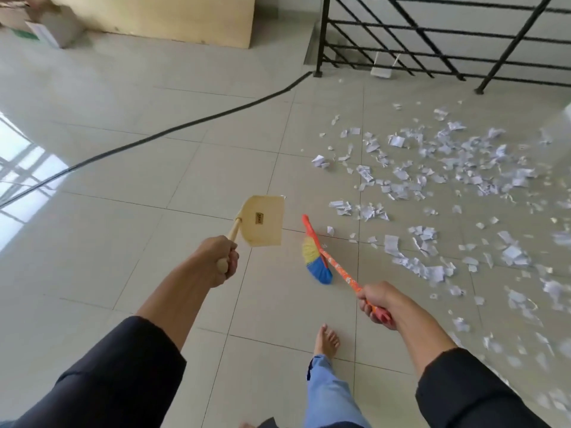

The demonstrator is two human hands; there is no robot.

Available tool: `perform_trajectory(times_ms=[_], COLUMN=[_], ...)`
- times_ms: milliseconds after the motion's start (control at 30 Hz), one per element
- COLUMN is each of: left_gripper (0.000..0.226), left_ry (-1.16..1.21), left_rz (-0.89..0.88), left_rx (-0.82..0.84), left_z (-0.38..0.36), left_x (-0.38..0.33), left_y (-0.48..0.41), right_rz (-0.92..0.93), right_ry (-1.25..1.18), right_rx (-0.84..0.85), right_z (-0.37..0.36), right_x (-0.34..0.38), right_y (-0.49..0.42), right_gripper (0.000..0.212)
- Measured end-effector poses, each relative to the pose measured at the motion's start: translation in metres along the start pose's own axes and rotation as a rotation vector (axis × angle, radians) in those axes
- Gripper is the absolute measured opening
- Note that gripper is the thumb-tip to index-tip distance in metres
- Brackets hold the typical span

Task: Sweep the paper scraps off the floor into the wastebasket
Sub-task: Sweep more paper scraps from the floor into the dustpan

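White paper scraps [448, 177] lie scattered over the tiled floor on the right. My left hand [220, 260] grips the wooden handle of a pale yellow dustpan [265, 220], held above the floor left of the scraps. My right hand [375, 299] grips the orange handle of a small broom [316, 261] with yellow and blue bristles. The broom head hangs just left of the nearest scraps. No wastebasket is in view.
A black cable [173, 129] runs diagonally across the tiles. A black metal railing [432, 35] stands at the back right, with a white router [384, 71] at its foot. Cardboard boxes [46, 23] and a wooden board [173, 17] sit at the back. My bare foot [327, 341] is below the broom.
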State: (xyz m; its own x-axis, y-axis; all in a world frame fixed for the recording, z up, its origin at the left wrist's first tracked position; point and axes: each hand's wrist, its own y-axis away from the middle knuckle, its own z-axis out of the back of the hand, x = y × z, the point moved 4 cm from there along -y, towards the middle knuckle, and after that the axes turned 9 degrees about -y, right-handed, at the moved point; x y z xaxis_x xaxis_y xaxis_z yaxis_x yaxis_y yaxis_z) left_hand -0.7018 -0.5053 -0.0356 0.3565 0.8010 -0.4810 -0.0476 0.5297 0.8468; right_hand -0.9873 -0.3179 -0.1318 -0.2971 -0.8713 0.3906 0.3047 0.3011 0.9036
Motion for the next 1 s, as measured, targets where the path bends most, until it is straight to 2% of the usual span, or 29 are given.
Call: perform_trajectory(times_ms=[167, 300, 467, 567, 667, 900, 1000], left_gripper=[0.014, 0.011, 0.020, 0.024, 0.022, 0.019, 0.019], left_ry=[-0.020, 0.018, 0.091, 0.107, 0.125, 0.102, 0.058], left_rz=[0.015, 0.015, 0.040, 0.059, 0.081, 0.083, 0.072], left_rx=[-0.044, -0.112, -0.223, -0.286, -0.321, -0.235, -0.182], left_z=[-0.044, -0.072, -0.076, -0.070, -0.068, -0.094, -0.120], left_x=[-0.050, -0.105, -0.135, -0.142, -0.153, -0.196, -0.226], left_y=[-0.016, -0.038, -0.051, -0.051, -0.054, -0.070, -0.083], right_rz=[0.078, 0.123, -0.013, -0.073, -0.107, -0.011, 0.030], right_ry=[0.050, 0.025, -0.073, -0.099, -0.165, -0.260, -0.345], right_rx=[-0.020, 0.154, 0.371, 0.431, 0.402, 0.063, 0.063], right_z=[0.031, 0.042, 0.003, -0.027, -0.027, 0.050, 0.076], right_x=[0.062, 0.115, 0.172, 0.197, 0.211, 0.225, 0.235], right_y=[-0.022, -0.020, -0.049, -0.082, -0.112, -0.136, -0.116], right_gripper=[0.013, 0.014, 0.005, 0.010, 0.013, 0.016, 0.013])
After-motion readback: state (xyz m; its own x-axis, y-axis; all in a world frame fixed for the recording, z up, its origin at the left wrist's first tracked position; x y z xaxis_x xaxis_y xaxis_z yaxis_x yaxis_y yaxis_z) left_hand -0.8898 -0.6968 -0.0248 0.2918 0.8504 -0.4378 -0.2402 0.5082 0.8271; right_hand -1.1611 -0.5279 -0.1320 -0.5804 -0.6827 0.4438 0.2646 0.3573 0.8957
